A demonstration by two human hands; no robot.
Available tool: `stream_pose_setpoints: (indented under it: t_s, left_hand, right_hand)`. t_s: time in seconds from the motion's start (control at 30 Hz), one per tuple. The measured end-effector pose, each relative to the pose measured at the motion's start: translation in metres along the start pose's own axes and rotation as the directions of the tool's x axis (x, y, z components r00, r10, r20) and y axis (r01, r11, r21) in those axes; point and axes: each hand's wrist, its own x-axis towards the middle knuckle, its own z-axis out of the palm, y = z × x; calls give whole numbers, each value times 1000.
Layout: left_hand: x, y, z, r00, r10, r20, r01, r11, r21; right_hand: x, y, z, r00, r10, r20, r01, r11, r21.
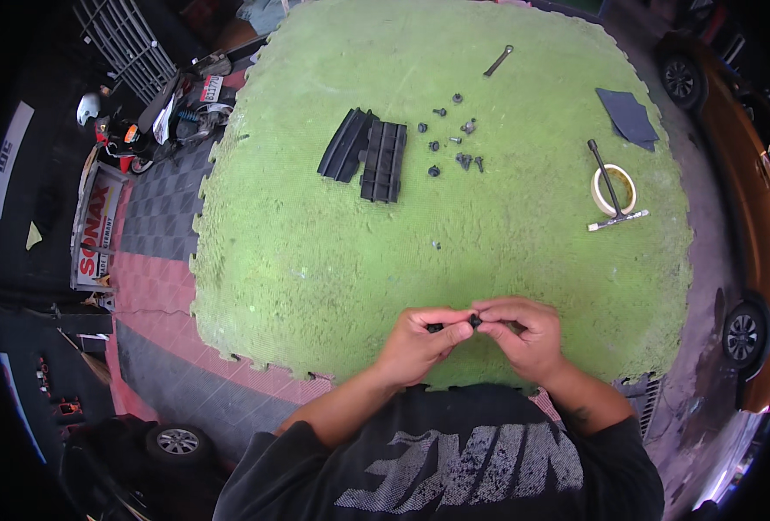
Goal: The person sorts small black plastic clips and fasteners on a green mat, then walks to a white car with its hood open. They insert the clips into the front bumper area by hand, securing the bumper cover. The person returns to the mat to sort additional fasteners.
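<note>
Head view: the left hand (419,346) and the right hand (524,337) pinch a small black piece (475,321).
The piece is over the near side of a green mat (272,260); each grip is narrow and tight on it, and its shape is partly hidden. Past it lies one tiny bit (436,246). Farther on, a T-shaped tool (609,182) lies across a ring of tape (633,187) at the right. Two black slotted parts (385,161) lie side by side at the left. Little dark bolt-like pieces (463,161) are scattered near them. A dark sheet (626,117) is far right. Farthest off lies a wrench (498,61).
</note>
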Motion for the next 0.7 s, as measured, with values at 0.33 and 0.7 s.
stream_pose_setpoints:
  t_s: [0.33, 0.7]
  left_hand:
    - [14, 9, 23, 994, 105, 12, -104, 992, -67]
    - [5, 9, 30, 977, 214, 14, -215, 974, 67]
  right_hand:
    - [4, 3, 9, 961, -98, -259, 145, 975, 167]
    - [-3, -6, 6, 934, -273, -230, 265, 962, -68]
